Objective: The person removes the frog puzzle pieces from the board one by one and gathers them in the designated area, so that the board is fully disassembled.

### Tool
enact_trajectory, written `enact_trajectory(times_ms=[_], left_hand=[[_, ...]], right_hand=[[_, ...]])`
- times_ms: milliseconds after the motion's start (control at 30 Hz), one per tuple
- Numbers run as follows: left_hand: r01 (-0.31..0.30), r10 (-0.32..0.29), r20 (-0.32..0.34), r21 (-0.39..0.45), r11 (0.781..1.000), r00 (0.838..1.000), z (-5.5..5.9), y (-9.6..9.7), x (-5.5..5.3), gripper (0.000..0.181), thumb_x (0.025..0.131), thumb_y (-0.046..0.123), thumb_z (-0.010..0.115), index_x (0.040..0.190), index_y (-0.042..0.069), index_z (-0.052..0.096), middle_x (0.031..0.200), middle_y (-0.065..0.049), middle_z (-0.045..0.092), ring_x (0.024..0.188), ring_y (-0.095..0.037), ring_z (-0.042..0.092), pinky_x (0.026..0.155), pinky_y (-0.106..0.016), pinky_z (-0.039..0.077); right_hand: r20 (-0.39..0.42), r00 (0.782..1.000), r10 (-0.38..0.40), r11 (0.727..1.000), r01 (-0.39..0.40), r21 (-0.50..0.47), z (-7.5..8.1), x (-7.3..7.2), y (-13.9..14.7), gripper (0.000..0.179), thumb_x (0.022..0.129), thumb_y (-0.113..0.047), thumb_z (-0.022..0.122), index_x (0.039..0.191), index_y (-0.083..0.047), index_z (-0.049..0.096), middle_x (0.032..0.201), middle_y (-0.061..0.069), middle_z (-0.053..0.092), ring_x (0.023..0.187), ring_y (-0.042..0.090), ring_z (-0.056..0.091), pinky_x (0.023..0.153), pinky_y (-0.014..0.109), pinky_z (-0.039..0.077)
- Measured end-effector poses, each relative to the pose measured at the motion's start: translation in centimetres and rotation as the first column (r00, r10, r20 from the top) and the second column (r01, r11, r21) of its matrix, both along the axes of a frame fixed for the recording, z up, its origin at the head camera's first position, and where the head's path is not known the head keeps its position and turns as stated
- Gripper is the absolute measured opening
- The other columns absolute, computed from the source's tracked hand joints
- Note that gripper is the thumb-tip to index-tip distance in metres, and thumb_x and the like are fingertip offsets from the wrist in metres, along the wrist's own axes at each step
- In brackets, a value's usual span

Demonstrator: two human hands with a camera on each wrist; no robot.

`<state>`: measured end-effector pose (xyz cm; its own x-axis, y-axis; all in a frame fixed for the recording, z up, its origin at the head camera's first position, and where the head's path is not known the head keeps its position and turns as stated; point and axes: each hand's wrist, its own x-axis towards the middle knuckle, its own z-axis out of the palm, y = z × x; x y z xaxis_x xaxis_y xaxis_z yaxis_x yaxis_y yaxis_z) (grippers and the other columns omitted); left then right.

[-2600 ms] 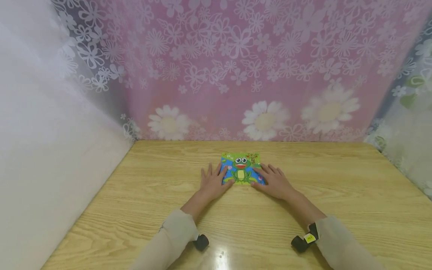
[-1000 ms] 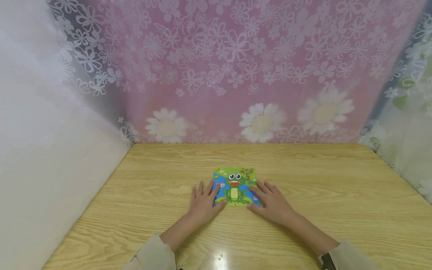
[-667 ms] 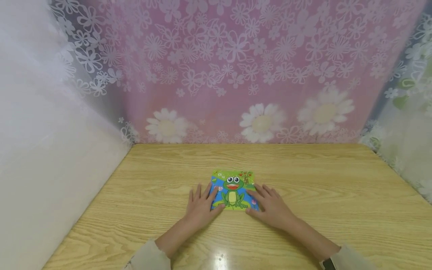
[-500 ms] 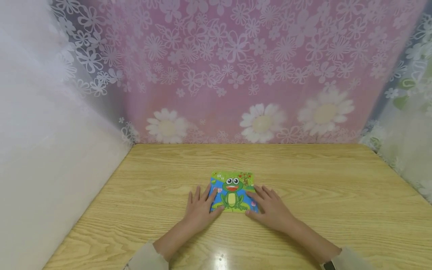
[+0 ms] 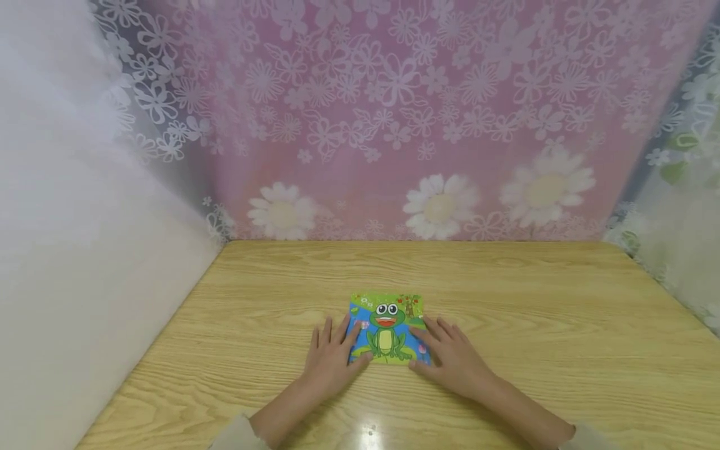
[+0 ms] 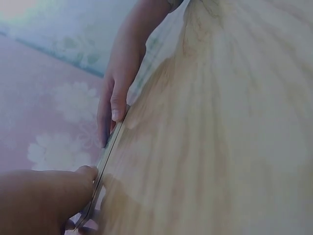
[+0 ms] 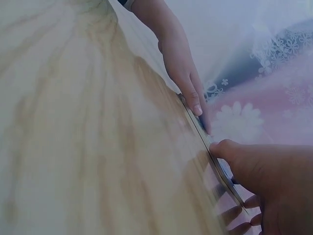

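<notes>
A thin, flat rectangular board with a cartoon frog picture [image 5: 385,328] lies on the wooden table in the head view. Its printed background is blue and green, with a small tree at the top right. My left hand [image 5: 330,359] rests over its left edge, fingers spread and fairly straight, thumb on the near left corner. On the opposite side my right hand [image 5: 457,359] lies over the right edge in the same way. Both wrist views show the board [image 6: 108,149] edge-on, with a line along its thin side and a thumb [image 7: 222,148] on top.
The light wood-grain table [image 5: 225,337] extends on all sides of the board. Behind it hangs a pink curtain with white flowers [image 5: 360,125]. A plain white sheet [image 5: 84,219] borders the left, and a flowered curtain [image 5: 686,206] the right.
Both hands have drawn the frog board along the table toward me, away from the back curtain. Over the last half second it has shifted a little nearer, the hands keeping their places on its sides.
</notes>
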<state>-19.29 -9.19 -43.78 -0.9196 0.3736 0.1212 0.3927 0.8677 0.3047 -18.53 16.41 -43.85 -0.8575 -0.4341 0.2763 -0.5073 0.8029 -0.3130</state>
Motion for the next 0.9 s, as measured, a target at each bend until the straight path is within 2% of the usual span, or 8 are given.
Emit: enact_trajectory(times_ms=[233,467,700,800,900], left_hand=[[-0.003,0.003,0.002,-0.002,1.0,1.0,0.0,0.0,0.3,0.069,0.092,0.058,0.037,0.143,0.013,0.034,0.148,-0.013,0.021,0.132,-0.044,0.009,0.101,-0.061,0.007],[0.001,-0.001,0.016,0.006,1.0,1.0,0.0,0.0,-0.4,0.073,0.091,0.058,0.041,0.144,0.009,0.032,0.148,-0.016,0.021,0.132,-0.045,0.009,0.1,-0.062,0.007],[0.06,-0.06,0.079,0.01,0.998,0.995,1.5,-0.7,-1.9,0.084,0.087,0.057,0.051,0.145,0.003,0.023,0.148,-0.022,0.014,0.131,-0.048,0.004,0.098,-0.066,0.002],[0.097,-0.096,0.114,-0.006,0.995,0.989,2.0,-1.0,-2.7,0.088,0.084,0.059,0.054,0.145,0.004,0.023,0.148,-0.022,0.013,0.131,-0.049,0.003,0.095,-0.069,0.002],[0.115,-0.105,0.14,-0.06,0.992,0.985,2.1,-1.3,-3.4,0.094,0.08,0.063,0.054,0.146,0.005,0.021,0.149,-0.021,0.013,0.13,-0.051,0.005,0.092,-0.072,0.005]], right_hand=[[0.029,0.999,-0.017,1.0,0.017,-0.003,0.1,0.4,-0.2,0.067,0.086,-0.054,0.054,0.135,-0.009,0.048,0.141,0.022,0.033,0.129,0.045,0.023,0.097,0.063,0.018],[0.037,0.999,0.0,1.0,0.001,-0.015,0.9,0.1,-0.8,0.065,0.086,-0.052,0.056,0.133,-0.008,0.049,0.14,0.023,0.033,0.128,0.047,0.023,0.097,0.063,0.02],[0.105,0.986,0.133,0.988,-0.123,-0.091,2.7,-2.2,-2.5,0.055,0.088,-0.04,0.06,0.129,-0.004,0.051,0.136,0.025,0.038,0.123,0.05,0.029,0.091,0.067,0.025],[0.122,0.977,0.177,0.979,-0.162,-0.121,3.0,-3.8,-3.3,0.05,0.088,-0.034,0.063,0.127,-0.004,0.053,0.132,0.023,0.043,0.119,0.045,0.037,0.091,0.062,0.031],[0.112,0.973,0.204,0.973,-0.189,-0.134,2.8,-5.5,-4.1,0.046,0.088,-0.029,0.064,0.124,-0.003,0.055,0.126,0.02,0.05,0.114,0.039,0.045,0.088,0.055,0.038]])
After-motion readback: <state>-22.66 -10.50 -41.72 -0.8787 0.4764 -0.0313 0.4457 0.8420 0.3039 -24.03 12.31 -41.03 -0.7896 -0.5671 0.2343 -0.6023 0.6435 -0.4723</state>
